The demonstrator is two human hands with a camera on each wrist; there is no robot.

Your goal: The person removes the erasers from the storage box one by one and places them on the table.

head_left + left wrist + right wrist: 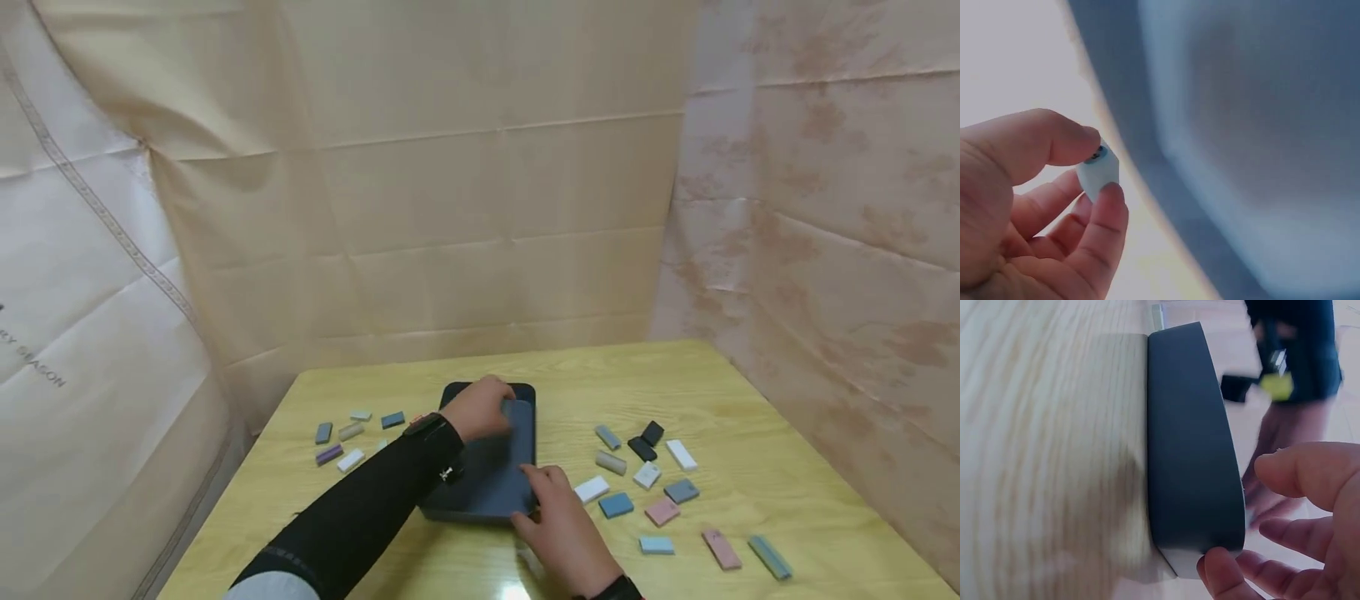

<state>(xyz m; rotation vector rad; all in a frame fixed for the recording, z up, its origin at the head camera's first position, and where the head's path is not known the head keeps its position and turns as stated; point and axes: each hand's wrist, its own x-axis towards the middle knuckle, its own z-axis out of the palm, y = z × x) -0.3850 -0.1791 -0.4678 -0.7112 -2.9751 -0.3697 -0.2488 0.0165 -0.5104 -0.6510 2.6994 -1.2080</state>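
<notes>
A dark blue-grey rectangular tray [480, 518] with rounded corners and raised walls lies lengthwise on the table. My left hand [480, 408] reaches over its far half. Seen from the left wrist, that hand pinches a small pale-blue block [1102, 174] with a darker blue end bearing dark marks, between thumb and fingers. The tray is blurred close behind it. At the tray's near right corner is my right hand [558, 525], its fingers loosely bent. In the right wrist view a fingertip [1222, 565] touches the tray's outer wall [1194, 450], while the thumb stands apart from it.
Small blocks lie scattered on both sides of the tray: purple [328, 454] and white [351, 460] ones at left; black [642, 448], blue [616, 505], pink [722, 549] and green [770, 557] ones at right. Cloth curtains [480, 183] hang around the wooden table [600, 375].
</notes>
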